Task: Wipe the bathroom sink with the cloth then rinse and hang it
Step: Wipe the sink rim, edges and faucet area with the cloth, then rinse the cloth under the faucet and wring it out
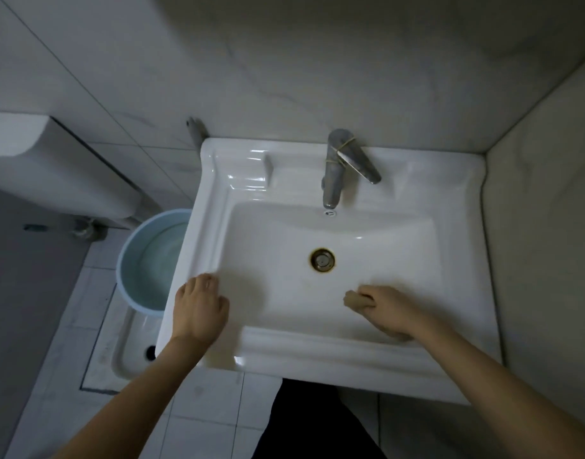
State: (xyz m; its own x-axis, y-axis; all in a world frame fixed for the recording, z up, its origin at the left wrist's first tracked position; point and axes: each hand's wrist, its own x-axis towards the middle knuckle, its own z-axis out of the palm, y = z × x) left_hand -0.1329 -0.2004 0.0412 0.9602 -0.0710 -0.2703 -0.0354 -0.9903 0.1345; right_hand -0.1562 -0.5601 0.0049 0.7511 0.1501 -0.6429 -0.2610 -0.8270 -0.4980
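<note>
In the head view, the right hand lies low inside the sink near its front wall, fingers curled; no cloth is clearly visible. The left hand, loosely curled, rests on the front-left rim. The drain lies up-left of the right hand, which is nearer.

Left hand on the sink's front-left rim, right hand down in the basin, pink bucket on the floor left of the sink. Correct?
Not quite: the head view shows the bucket is light blue, not pink. Left hand on the front-left rim of the sink, right hand in the basin, as stated.
</note>
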